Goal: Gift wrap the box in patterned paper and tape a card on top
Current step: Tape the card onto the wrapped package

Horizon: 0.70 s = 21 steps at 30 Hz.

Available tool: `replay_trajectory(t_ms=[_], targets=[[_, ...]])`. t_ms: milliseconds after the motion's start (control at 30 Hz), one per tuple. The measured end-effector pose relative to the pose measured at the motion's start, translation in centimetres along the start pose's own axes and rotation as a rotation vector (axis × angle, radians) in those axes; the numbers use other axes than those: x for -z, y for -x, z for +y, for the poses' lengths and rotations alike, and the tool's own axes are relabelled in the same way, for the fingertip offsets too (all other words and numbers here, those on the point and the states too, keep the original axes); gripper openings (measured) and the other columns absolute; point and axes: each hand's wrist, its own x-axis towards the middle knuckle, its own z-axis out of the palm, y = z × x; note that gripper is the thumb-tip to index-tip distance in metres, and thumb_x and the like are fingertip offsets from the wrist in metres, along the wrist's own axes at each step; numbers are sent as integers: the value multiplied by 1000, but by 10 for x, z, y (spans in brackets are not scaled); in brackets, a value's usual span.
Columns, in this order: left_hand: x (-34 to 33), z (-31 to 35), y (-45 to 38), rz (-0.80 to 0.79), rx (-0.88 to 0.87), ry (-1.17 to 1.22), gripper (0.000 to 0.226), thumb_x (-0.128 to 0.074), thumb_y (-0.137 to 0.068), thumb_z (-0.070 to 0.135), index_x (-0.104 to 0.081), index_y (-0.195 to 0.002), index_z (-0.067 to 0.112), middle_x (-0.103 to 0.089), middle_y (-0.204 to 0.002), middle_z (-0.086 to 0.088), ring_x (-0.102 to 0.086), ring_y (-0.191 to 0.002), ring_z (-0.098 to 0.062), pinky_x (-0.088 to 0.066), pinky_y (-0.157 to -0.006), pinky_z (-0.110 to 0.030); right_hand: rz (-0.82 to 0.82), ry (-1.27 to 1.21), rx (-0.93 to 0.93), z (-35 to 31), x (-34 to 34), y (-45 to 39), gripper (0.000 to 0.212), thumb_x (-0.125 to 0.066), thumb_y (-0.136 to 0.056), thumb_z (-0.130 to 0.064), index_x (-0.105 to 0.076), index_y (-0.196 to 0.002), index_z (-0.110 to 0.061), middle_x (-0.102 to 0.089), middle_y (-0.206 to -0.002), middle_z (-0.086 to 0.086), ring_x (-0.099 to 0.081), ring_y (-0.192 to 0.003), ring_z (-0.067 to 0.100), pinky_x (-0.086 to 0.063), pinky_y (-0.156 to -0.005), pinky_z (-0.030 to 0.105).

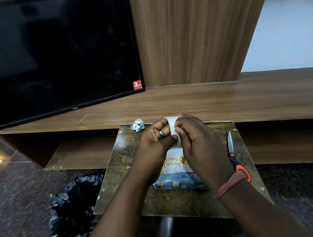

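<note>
At six o'clock on the small table [252, 189], I am pinching the light, sticky tape roll [171, 121] with my left hand [155, 143] and right hand [199, 143] above the card [173, 163] topping the wrapped box [178, 182], best gripped by its rim.

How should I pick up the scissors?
Take the scissors by the orange and black handle loops at the near end, coming from your side of the small table. The blades point away toward the shelf, so your fingers stay clear of them.

Your forearms were bare, without sleeves. Your left hand [154, 140] wore a silver ring [161, 133]; reddish thread bands [228, 185] circled your right wrist, beside the scissors [235, 157].
</note>
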Motion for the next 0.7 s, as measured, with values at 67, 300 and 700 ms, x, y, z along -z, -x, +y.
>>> replay_trajectory(t_ms=[67,300,700], targets=[[1,-2,-3,-6,5,97,30,-56,-83,-8,-66,-111,0,-57,-104,-18,-49,-98,-32,-42,-89,-46,-10,7,6,0,-1,1,6,-58,-99,-15,-63,-100,-17,-63,-127,-2,-60,-106,17,-48,-79,32],[12,5,-9,31,65,396,35,-48,-83,-17,-56,-115,-7,-68,-109,-20,-66,-96,-25,-55,-83,-25,-46,-1,-29,-1,-8,7,7,-65,-94,-9,-67,-94,-16,-60,-140,4,-61,-120,23,-53,-88,37],[17,1,-2,-108,-53,-531,29,-52,-107,16,-66,-129,30,-75,-115,2,-67,-108,-12,-55,-100,-45,-8,-165,-188,11,6,-1,12,-71,-89,-6,-76,-85,-17,-71,-119,4,-56,-127,6,-47,-97,27]])
